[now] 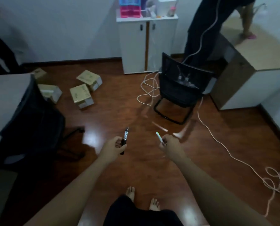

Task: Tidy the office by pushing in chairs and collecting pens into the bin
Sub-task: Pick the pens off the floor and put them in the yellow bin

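My left hand (114, 146) is closed around a black pen (124, 139) that points up and away from me. My right hand (170, 142) grips a white pen with a green tip (159, 138), tilted to the upper left. Both hands hover over the wooden floor in the middle of the room. A black mesh chair (180, 88) stands ahead, pulled out from the desk (256, 62) at the right. A black swivel chair (33, 115) sits against the grey desk (5, 95) on the left. No bin is in sight.
Pale cables (220, 141) trail across the floor from the white cabinet (145, 46) to the lower right. Several cardboard boxes (81, 95) lie on the floor at the left. Another person stands behind the mesh chair (206, 30). My bare feet show at the bottom.
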`<action>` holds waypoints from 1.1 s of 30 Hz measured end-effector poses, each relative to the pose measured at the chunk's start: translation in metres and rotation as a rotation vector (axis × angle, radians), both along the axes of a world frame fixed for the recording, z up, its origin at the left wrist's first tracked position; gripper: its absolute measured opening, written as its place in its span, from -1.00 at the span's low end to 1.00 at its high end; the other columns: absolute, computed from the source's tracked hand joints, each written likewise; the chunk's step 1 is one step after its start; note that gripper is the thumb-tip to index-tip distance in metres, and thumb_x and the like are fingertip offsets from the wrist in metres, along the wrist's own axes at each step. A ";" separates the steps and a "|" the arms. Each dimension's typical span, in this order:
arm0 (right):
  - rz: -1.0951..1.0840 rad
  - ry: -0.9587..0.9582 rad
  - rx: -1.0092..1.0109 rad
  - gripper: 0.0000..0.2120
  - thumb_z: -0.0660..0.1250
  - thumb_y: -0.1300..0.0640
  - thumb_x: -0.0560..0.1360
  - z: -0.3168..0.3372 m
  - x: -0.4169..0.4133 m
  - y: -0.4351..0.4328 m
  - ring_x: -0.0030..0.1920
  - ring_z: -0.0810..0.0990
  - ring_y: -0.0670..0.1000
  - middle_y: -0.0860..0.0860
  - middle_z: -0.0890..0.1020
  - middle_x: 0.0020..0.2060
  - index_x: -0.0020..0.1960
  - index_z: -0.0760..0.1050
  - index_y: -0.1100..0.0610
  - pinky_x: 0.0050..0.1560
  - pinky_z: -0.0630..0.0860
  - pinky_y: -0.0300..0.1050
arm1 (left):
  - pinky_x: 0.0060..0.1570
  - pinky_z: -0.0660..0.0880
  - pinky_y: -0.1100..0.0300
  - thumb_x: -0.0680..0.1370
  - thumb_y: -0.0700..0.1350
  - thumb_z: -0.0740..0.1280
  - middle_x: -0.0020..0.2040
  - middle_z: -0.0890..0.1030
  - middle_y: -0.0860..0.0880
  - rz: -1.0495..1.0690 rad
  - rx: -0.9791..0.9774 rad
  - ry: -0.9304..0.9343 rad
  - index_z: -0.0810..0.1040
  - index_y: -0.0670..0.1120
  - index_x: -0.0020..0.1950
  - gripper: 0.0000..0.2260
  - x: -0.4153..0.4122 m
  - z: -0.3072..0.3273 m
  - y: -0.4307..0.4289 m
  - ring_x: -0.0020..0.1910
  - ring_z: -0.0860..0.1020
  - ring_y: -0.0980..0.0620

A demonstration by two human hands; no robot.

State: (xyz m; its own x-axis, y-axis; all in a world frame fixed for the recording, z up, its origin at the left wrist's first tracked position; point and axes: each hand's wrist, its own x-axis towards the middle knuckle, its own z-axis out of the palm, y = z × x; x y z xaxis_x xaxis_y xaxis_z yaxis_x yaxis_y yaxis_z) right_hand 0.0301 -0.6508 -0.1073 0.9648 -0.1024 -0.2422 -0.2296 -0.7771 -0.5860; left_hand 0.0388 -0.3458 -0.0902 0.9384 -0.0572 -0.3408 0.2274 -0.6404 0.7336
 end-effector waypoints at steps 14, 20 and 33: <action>0.665 -0.064 0.034 -0.75 0.47 0.07 0.44 0.015 0.032 0.224 -0.03 0.69 0.24 0.15 0.72 -0.05 0.08 0.68 0.14 0.01 0.55 0.06 | -0.21 0.47 0.43 0.53 -0.08 0.58 -0.15 0.68 0.13 0.602 0.069 -0.087 0.67 0.05 0.06 -0.84 -0.159 0.029 0.171 -0.27 0.58 0.40; 0.902 -0.100 0.049 -0.77 0.48 0.05 0.44 0.023 0.006 0.354 -0.16 0.65 0.19 0.12 0.71 -0.13 0.02 0.66 0.15 -0.13 0.55 0.05 | -0.14 0.60 0.31 0.58 -0.03 0.54 -0.07 0.72 0.09 0.818 0.018 -0.093 0.69 0.11 0.13 -0.85 -0.228 0.046 0.257 -0.14 0.68 0.20; 1.204 -0.026 0.053 -0.90 0.45 0.12 0.51 0.038 -0.080 0.643 -0.14 0.61 0.08 0.03 0.63 -0.11 -0.01 0.56 0.04 -0.17 0.49 -0.01 | -0.01 0.71 0.01 0.55 0.06 0.55 -0.06 0.74 0.10 1.142 0.038 -0.118 0.68 0.17 0.12 -0.83 -0.374 0.043 0.474 -0.11 0.72 0.12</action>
